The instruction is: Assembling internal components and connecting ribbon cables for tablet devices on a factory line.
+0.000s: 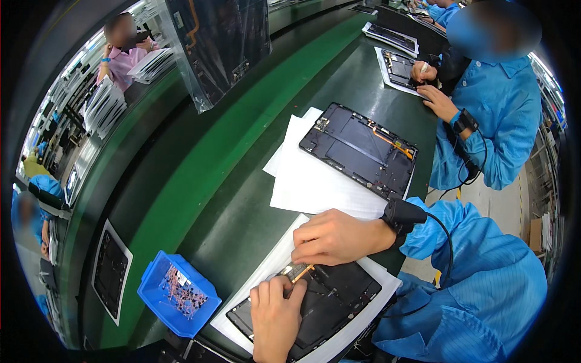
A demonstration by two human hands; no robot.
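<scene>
**Two hands pressing a small orange-tailed part into an opened tablet on the assembly bench**

A person in a blue smock is bending over an opened dark tablet chassis (pixel 327 302), which is lying on a white paper sheet (pixel 272 266) at the near edge of the dark green bench (pixel 242 218). The left hand (pixel 275 317) is resting on the chassis with its fingers curled, the fingertips (pixel 284 289) gathered against a small component with an orange flex strip (pixel 299 272) at the chassis's upper corner. The right hand (pixel 336 237), wearing a black wrist strap (pixel 402 216) with a cord trailing off it, is lying flat just above, fingers held together and pointing left, their tips touching that same component. Whether either hand is actually pinching the part cannot be told; both are closed down over it rather than spread.

A blue parts bin (pixel 175 293) holding small pieces is sitting to the left of the chassis, near it. Further up the bench, a second opened tablet (pixel 357 148) with an orange cable is lying on more white sheets (pixel 315 181). To the right, a co-worker in blue (pixel 496 115) is working with both hands at another device (pixel 396 66).
</scene>
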